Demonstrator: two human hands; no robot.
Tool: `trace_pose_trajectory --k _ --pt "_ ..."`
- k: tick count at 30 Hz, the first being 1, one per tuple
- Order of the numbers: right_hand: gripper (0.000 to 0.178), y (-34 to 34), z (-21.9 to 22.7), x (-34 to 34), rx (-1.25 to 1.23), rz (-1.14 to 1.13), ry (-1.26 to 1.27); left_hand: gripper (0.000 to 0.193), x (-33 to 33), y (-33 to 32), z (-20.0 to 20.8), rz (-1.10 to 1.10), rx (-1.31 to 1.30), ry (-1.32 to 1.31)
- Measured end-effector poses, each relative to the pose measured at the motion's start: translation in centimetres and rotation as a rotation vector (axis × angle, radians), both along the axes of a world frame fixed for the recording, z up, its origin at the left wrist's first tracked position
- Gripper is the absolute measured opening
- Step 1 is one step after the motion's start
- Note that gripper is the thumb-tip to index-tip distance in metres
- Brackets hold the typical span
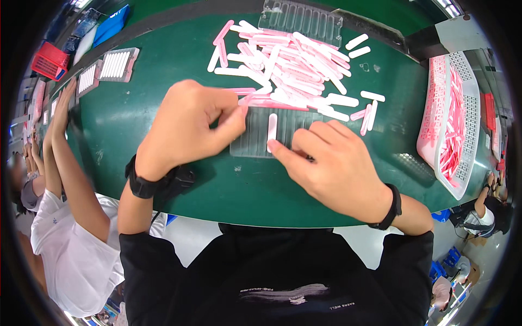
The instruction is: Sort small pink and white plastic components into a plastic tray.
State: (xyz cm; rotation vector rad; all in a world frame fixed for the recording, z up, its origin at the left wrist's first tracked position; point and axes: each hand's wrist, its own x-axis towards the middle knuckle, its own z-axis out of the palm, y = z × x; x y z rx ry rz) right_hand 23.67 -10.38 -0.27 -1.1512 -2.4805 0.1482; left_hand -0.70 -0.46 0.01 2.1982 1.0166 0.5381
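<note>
A clear ribbed tray (pixel 250 142) lies on the green table in front of me. One white round-ended strip (pixel 272 126) sits in it, lengthwise along the grooves. My right hand (pixel 334 163) has its fingers curled and a fingertip on the near end of that strip. At the tray's far left corner, my left hand (pixel 193 127) is closed in a pinch on a pink strip (pixel 246 101), partly hidden by the fingers. Just beyond both hands spreads a loose pile of pink and white strips (pixel 296 65).
Behind the pile stands another clear ribbed tray (pixel 300 20). A white basket (pixel 467 136) of pink strips is at the right. Filled trays (pixel 117 64) of white strips lie at the far left, near another person's arm (pixel 76 163). Blue packets (pixel 111 26) and a red basket (pixel 49 61) lie beyond.
</note>
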Motion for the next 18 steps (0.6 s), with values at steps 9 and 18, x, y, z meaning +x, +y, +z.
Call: trace_pose_trajectory --k 9,18 --pt "0.036 0.4 0.0 0.7 -0.020 0.065 -0.103 0.035 0.7 -2.2 0.4 -0.084 0.211 0.219" --pt "0.034 0.7 -0.3 0.9 0.003 0.141 -0.110 0.053 -0.1 -1.7 0.8 -0.184 0.370 0.212"
